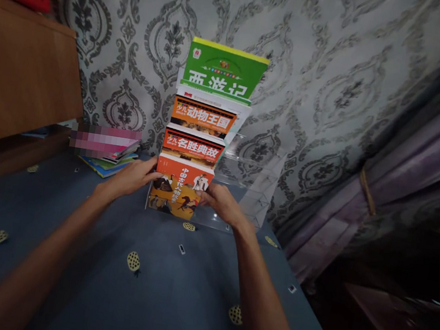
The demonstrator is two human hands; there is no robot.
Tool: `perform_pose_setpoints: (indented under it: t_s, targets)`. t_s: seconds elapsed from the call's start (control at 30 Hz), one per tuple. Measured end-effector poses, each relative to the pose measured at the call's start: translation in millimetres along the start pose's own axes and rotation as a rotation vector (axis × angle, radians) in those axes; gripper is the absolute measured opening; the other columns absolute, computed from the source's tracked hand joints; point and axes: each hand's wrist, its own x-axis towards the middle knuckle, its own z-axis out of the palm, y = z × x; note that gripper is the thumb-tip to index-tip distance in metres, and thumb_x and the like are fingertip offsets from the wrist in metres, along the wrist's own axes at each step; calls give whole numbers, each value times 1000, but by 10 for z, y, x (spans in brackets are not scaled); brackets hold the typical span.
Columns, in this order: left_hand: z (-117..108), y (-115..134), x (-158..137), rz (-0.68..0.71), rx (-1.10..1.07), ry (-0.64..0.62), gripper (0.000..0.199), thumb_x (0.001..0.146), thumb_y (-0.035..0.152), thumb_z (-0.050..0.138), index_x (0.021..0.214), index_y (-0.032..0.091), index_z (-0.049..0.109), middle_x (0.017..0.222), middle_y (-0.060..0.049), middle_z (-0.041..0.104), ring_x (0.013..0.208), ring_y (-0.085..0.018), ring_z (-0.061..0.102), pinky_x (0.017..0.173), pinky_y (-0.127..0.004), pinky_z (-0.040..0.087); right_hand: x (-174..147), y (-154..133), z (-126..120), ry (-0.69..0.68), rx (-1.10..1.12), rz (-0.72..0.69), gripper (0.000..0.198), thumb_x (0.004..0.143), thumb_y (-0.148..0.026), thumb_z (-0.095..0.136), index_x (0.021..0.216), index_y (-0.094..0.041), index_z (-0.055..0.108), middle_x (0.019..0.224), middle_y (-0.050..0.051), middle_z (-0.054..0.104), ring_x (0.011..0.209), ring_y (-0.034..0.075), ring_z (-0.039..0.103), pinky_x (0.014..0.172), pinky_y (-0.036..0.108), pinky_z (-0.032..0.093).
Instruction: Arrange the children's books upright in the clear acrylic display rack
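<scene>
Left hand (pixel 136 174), right hand (pixel 220 202) — outstretched, astride the front book (pixel 178 191)

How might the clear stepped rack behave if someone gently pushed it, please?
The clear rack is probably light for its size and rather slippery, since it looks thin-walled and glossy. It may swing unevenly, as the books stand toward its left end.
</scene>
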Motion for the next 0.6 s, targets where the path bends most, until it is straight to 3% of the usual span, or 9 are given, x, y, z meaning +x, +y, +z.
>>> perform_pose_setpoints:
  t_s: [0.23,0.43,0.6]
  targets:
    - [0,40,3,-16,-40,-18,34,94,47,49,118,23,59,93,-6,75,78,-25,70,68,-33,48,-16,31,38,22,13,11,23,97,-38,55,83,-21,63,76,5,74,70,23,74,64,33,61]
    - [-48,54,-1,-26,-19,-56,42,94,51,48,120,21,60,100,-9,73,82,-26,68,73,-36,47,-19,38,30,1,66,41,27,95,-45,58,83,-22,64,75,4,75,69,23,74,63,33,61]
    - [-57,29,-15,-29,-18,-53,42,93,54,51,117,22,63,89,-6,72,73,-24,66,68,-35,46,-33,-42,-30,-13,31,46,33,93,-50,59,86,-20,68,77,5,75,72,25,74,63,33,58]
